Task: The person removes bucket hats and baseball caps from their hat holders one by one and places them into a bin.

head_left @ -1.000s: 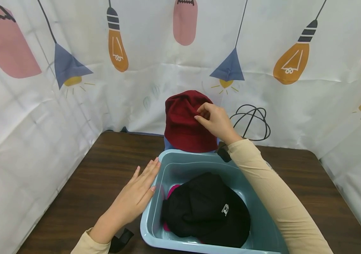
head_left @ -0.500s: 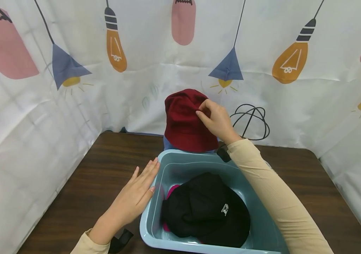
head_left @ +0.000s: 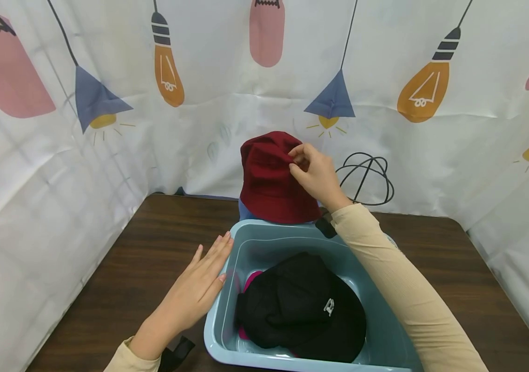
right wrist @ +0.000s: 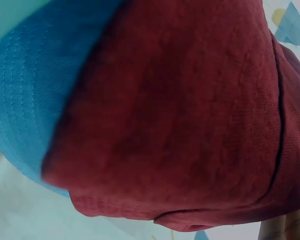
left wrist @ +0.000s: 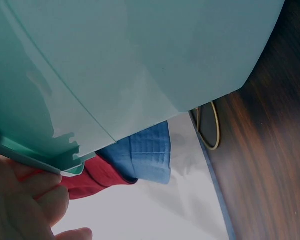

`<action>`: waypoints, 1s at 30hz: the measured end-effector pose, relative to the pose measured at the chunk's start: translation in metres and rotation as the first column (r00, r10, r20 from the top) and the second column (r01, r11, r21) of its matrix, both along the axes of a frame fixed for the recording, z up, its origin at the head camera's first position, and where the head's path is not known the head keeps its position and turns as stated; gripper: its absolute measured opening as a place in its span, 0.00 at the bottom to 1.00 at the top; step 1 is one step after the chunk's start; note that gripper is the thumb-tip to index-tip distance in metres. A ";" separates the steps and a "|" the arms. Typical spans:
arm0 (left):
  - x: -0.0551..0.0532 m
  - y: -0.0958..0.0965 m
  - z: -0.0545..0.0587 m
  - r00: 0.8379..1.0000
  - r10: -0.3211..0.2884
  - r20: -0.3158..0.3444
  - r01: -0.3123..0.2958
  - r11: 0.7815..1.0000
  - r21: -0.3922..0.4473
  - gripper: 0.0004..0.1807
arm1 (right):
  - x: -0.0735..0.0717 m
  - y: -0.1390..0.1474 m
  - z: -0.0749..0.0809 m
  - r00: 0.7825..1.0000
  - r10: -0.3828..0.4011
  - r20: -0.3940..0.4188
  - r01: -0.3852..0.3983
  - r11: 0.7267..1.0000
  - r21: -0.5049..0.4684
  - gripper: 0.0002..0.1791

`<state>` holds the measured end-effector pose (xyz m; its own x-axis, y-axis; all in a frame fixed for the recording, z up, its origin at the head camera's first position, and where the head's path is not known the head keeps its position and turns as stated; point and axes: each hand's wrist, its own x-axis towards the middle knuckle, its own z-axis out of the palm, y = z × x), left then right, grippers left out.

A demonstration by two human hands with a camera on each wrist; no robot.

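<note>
A dark red bucket hat stands behind the far rim of a light blue plastic tub. My right hand pinches the right side of its crown between thumb and fingers. In the right wrist view the red hat fills most of the picture, over a blue hat brim. My left hand lies with straight fingers along the tub's left rim. Inside the tub is a black cap with a small white emblem, partly covering something bright pink.
A loose coil of black cable rises behind the tub at the right. The brown wooden table ends at a white curtain printed with lamps and bulbs. A black strap sits by the left wrist.
The right hand and the red hat have shifted only slightly, with the crown's right side a little changed in shape. The left hand stays at the tub's rim.
</note>
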<state>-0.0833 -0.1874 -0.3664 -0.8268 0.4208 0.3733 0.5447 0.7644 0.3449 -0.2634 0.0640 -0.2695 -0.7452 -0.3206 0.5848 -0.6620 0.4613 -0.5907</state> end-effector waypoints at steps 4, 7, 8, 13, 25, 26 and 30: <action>-0.001 0.002 0.001 1.000 -0.001 0.015 0.001 1.000 0.003 0.32 | 0.000 0.000 -0.001 1.000 -0.012 0.008 0.012 1.000 0.027 0.13; -0.001 0.002 0.001 1.000 0.000 0.025 0.000 1.000 0.000 0.33 | -0.001 0.000 -0.003 0.999 -0.032 -0.001 0.032 0.998 0.054 0.16; -0.001 0.002 0.001 1.000 0.001 0.026 -0.001 1.000 -0.003 0.33 | -0.001 -0.001 -0.003 0.999 -0.038 -0.007 0.038 0.997 0.063 0.16; 0.000 0.001 0.000 1.000 0.002 0.012 -0.002 1.000 -0.004 0.33 | 0.000 -0.002 -0.004 0.998 -0.052 -0.035 0.055 0.994 0.098 0.10; 0.001 0.001 0.000 0.999 0.009 0.040 -0.010 1.000 0.004 0.33 | 0.003 -0.003 -0.001 0.998 -0.054 -0.021 0.055 0.995 0.086 0.09; 0.001 0.001 0.001 0.999 0.010 0.043 -0.010 1.000 0.005 0.33 | 0.003 -0.003 0.000 0.998 -0.053 -0.023 0.055 0.995 0.088 0.10; 0.001 0.001 0.001 0.999 0.014 0.052 -0.014 1.000 0.005 0.33 | 0.003 -0.002 0.000 0.998 -0.058 -0.030 0.061 0.994 0.090 0.13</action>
<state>-0.0823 -0.1866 -0.3655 -0.8511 0.4069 0.3317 0.5150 0.7700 0.3766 -0.2603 0.0616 -0.2695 -0.7485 -0.3288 0.5758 -0.6472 0.5514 -0.5264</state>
